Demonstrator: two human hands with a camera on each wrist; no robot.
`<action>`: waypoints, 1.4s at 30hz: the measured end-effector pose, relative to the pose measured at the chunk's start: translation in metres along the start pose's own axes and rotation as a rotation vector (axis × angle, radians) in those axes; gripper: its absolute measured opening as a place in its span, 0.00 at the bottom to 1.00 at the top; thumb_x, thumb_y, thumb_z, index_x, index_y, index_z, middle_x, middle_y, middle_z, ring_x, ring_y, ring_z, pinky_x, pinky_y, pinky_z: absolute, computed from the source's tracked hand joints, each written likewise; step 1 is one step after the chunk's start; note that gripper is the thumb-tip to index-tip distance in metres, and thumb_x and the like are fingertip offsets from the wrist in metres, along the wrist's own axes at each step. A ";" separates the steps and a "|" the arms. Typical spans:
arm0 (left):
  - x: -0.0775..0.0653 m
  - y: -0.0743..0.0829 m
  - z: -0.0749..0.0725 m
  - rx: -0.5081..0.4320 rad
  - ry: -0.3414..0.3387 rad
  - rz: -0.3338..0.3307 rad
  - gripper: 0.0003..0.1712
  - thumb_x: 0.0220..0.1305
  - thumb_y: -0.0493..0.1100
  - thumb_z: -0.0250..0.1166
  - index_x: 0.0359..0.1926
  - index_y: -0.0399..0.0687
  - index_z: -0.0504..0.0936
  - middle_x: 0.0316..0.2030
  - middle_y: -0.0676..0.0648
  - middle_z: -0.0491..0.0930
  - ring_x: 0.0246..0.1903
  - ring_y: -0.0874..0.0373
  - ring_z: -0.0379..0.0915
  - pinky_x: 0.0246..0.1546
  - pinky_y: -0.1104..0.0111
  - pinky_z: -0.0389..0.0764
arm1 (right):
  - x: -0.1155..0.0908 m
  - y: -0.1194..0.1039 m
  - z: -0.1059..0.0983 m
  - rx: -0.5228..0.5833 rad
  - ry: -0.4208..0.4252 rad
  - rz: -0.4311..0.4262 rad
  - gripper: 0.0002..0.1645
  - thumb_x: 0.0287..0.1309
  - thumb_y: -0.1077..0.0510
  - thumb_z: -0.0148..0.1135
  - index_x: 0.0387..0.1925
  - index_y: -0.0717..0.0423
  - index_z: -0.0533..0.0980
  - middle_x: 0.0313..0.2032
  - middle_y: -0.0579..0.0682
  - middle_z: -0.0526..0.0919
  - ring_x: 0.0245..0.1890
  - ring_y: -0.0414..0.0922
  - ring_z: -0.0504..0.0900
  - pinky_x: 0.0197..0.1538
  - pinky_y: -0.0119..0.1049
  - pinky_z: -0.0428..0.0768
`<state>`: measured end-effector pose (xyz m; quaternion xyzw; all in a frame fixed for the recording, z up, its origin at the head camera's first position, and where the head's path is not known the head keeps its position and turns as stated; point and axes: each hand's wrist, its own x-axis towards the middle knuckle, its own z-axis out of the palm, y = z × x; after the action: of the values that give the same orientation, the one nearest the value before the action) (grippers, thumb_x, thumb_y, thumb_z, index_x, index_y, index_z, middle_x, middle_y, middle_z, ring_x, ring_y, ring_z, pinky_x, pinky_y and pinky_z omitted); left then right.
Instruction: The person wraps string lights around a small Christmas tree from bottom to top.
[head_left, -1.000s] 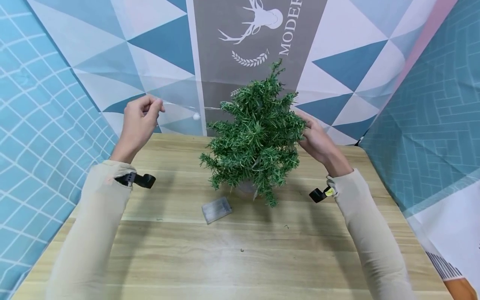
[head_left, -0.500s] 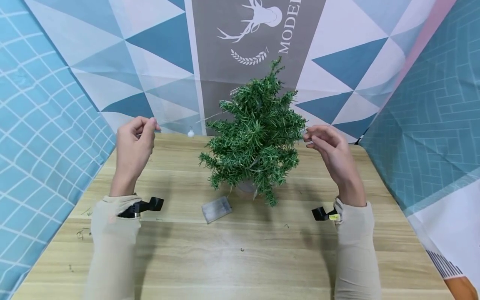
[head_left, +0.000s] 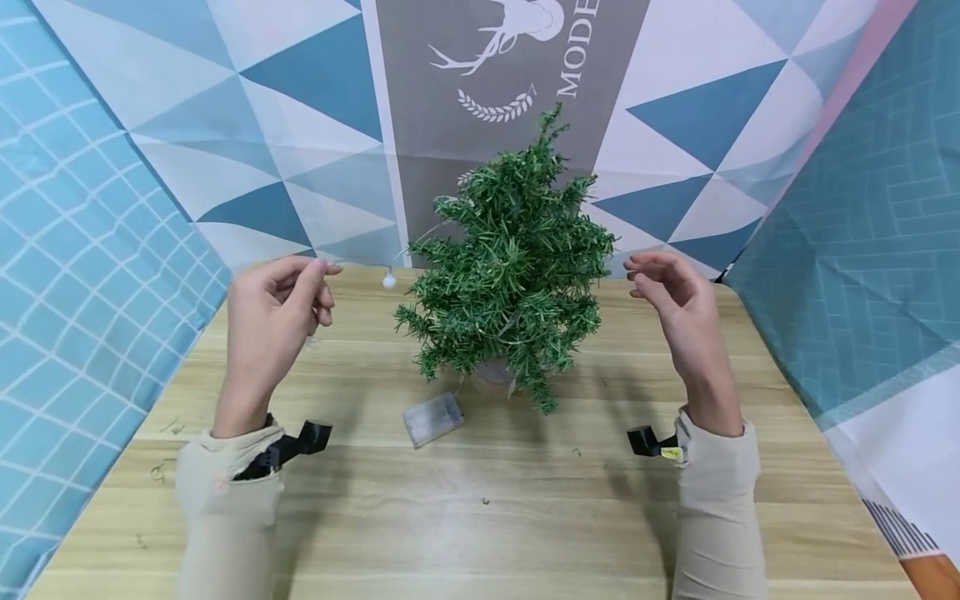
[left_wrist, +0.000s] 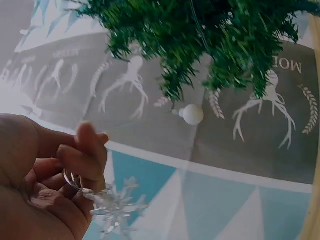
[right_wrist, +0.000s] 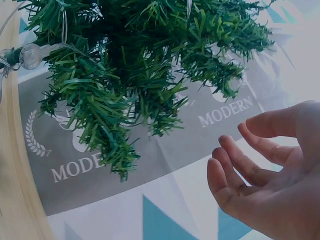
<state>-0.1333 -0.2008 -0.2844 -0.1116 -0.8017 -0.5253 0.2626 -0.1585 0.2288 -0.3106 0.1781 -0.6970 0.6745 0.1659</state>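
A small green artificial Christmas tree point(head_left: 517, 258) stands upright near the back of the table. To its left, my left hand point(head_left: 273, 321) pinches a thin clear wire of a string of lights between thumb and finger. On that wire, between hand and tree, hangs a white ball bulb point(head_left: 389, 282), also plain as a white ball bulb point(left_wrist: 193, 114) in the left wrist view. A clear snowflake point(left_wrist: 117, 206) hangs by my curled fingers in that view. My right hand point(head_left: 686, 321) is held off the tree's right side, fingers loosely bent and holding nothing. A clear bulb point(right_wrist: 32, 56) sits among the branches.
A grey translucent flat box point(head_left: 433, 420) lies on the wooden table point(head_left: 480, 542) in front of the tree. Green scraps point(head_left: 172, 427) are scattered at the left. A patterned cloth point(head_left: 330, 92) hangs behind, with blue side cloths point(head_left: 82, 250) at both sides.
My left hand has come down and nearer, and the white ball bulb has dropped lower with the wire. My right hand has drawn back from behind the tree's right side.
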 end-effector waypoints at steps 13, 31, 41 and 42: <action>-0.018 0.031 -0.001 -0.046 0.004 0.097 0.11 0.71 0.33 0.57 0.48 0.38 0.85 0.25 0.50 0.85 0.20 0.58 0.81 0.14 0.73 0.72 | -0.015 -0.028 0.018 -0.181 0.064 -0.138 0.15 0.70 0.64 0.57 0.55 0.67 0.76 0.50 0.59 0.78 0.51 0.51 0.76 0.52 0.33 0.75; -0.024 0.049 0.011 -0.214 -0.155 0.221 0.12 0.72 0.31 0.56 0.50 0.38 0.84 0.40 0.43 0.87 0.36 0.56 0.84 0.31 0.71 0.82 | -0.051 -0.071 0.080 -0.322 0.057 -0.489 0.12 0.62 0.75 0.55 0.47 0.74 0.78 0.36 0.60 0.81 0.38 0.45 0.78 0.45 0.34 0.77; -0.014 0.047 0.008 -0.401 -0.013 0.276 0.21 0.76 0.30 0.43 0.59 0.34 0.78 0.53 0.34 0.81 0.52 0.45 0.80 0.43 0.65 0.84 | -0.060 -0.077 0.106 -0.422 -0.144 -0.588 0.14 0.63 0.68 0.55 0.49 0.69 0.78 0.38 0.54 0.85 0.37 0.43 0.81 0.45 0.30 0.79; -0.014 0.048 0.008 -0.412 -0.022 0.286 0.21 0.76 0.29 0.42 0.59 0.33 0.77 0.54 0.34 0.80 0.53 0.44 0.79 0.44 0.65 0.84 | -0.061 -0.078 0.111 -0.422 -0.175 -0.593 0.15 0.63 0.68 0.56 0.50 0.69 0.77 0.38 0.54 0.85 0.38 0.43 0.81 0.45 0.30 0.79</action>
<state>-0.1015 -0.1722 -0.2567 -0.2805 -0.6566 -0.6339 0.2973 -0.0671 0.1176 -0.2746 0.3912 -0.7503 0.4209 0.3269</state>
